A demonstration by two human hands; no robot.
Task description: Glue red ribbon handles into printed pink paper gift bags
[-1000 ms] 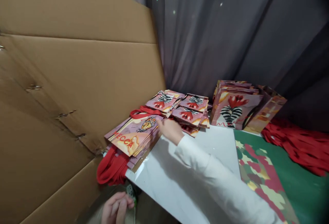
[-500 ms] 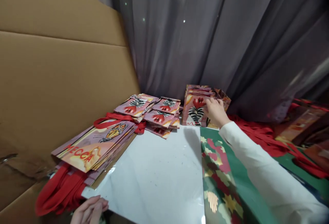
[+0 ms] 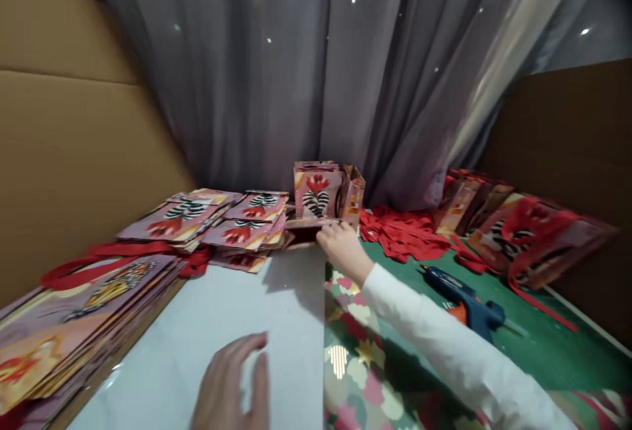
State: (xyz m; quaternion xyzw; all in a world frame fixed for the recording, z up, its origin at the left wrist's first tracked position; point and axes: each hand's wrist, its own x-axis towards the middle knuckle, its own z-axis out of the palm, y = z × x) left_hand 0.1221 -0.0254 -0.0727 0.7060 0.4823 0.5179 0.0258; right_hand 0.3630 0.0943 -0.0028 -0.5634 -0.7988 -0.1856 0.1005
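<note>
My right hand [image 3: 340,243] is shut on the edge of a small paper gift bag [image 3: 302,224], tilted so that mostly its rim and dark inside show. Right behind it stands a row of upright gift bags [image 3: 318,194] printed with a red flower and black-and-white stripes. My left hand [image 3: 234,384] hovers low over the white marble-look board [image 3: 291,311], thumb and fingers apart with nothing between them; it is somewhat blurred. Flat stacks of printed bags [image 3: 247,226] lie left of the board's far end.
Nearer on the left is a pile of butterfly-printed bags [image 3: 99,305] with red ribbon handles. To the right are red ribbons [image 3: 399,232], a blue glue gun [image 3: 464,301] and more bags [image 3: 538,239] on a green surface. Cardboard walls [image 3: 59,166] flank the space; a grey curtain [image 3: 276,101] hangs behind.
The view has turned right. My right hand has drawn a bag off the front of the upright row toward me. My left hand has come up over the white board and opened.
</note>
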